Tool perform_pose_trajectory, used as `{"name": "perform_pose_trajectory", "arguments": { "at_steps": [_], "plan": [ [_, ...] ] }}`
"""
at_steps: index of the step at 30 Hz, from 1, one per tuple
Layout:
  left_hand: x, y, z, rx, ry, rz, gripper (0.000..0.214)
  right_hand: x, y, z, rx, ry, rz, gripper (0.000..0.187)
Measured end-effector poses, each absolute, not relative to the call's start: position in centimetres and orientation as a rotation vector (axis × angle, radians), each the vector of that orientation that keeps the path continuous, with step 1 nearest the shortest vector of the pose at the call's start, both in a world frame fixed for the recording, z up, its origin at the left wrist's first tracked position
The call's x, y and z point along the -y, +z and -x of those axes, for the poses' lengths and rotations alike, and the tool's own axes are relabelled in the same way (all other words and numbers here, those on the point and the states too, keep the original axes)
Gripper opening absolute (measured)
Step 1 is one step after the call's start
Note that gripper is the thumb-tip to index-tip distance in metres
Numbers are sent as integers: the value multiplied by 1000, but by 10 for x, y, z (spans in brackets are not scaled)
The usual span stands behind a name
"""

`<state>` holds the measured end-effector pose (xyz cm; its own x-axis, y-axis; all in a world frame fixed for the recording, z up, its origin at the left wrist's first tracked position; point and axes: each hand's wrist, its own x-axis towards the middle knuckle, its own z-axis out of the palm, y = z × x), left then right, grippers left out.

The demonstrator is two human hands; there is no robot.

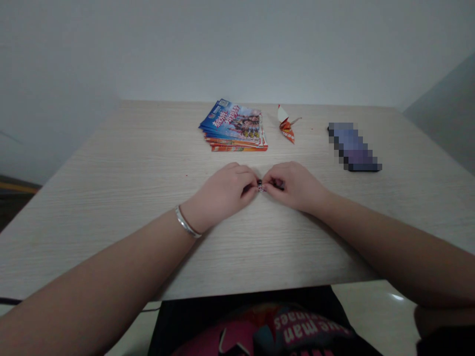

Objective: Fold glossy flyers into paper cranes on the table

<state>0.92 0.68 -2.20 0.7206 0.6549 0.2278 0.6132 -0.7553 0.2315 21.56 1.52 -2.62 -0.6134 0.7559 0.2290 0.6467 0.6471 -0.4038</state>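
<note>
Between my two hands, low over the middle of the table, is a small folded piece of printed paper (260, 187), dark with white and reddish marks. My left hand (228, 190), with a silver bangle at its wrist, pinches its left side. The fingers of my right hand (293, 185) are closed on its right side. Most of the paper is hidden by my fingertips, so its full shape cannot be made out. Beyond my hands lies a folded paper crane (285, 127) in orange and white.
A fanned stack of printed leaflets (226, 126), blue on top with orange edges below, lies behind my left hand. To the right is a dark phone (354, 147), its screen blurred out. The pale wooden table (111, 198) meets a wall (222, 49) at the back.
</note>
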Motion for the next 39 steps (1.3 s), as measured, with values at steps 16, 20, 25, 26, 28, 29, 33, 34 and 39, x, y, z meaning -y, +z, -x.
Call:
{"name": "perform_pose_trajectory", "arguments": {
  "at_steps": [16, 20, 25, 26, 28, 29, 33, 34, 39],
  "plan": [
    [-4, -22, -7, -1121, 341, -2810, 21, -10, -16, -217, 2815, 114, 1254, 24],
    [-6, -26, -7, -1161, 413, -2678, 16, -13, -18, -216, 2624, 384, 1443, 23],
    [-10, -30, -8, -1161, 509, -2540, 12, -12, -19, -215, 2568, 437, 1495, 22],
    [-10, -30, -8, -1165, 519, -2530, 12, -12, -19, -215, 2568, 429, 1498, 22],
    [-10, -30, -8, -1178, 547, -2522, 10, -11, -19, -215, 2569, 422, 1524, 23],
    [-10, -30, -8, -1184, 563, -2523, 9, -11, -19, -215, 2569, 419, 1545, 24],
    [-10, -30, -8, -1182, 590, -2537, 7, -13, -18, -216, 2546, 446, 1633, 25],
    [-10, -30, -8, -1180, 590, -2537, 7, -14, -18, -216, 2536, 467, 1644, 25],
    [-11, -30, -9, -1189, 559, -2521, 8, -16, -19, -216, 2500, 529, 1660, 24]
  ]
}}
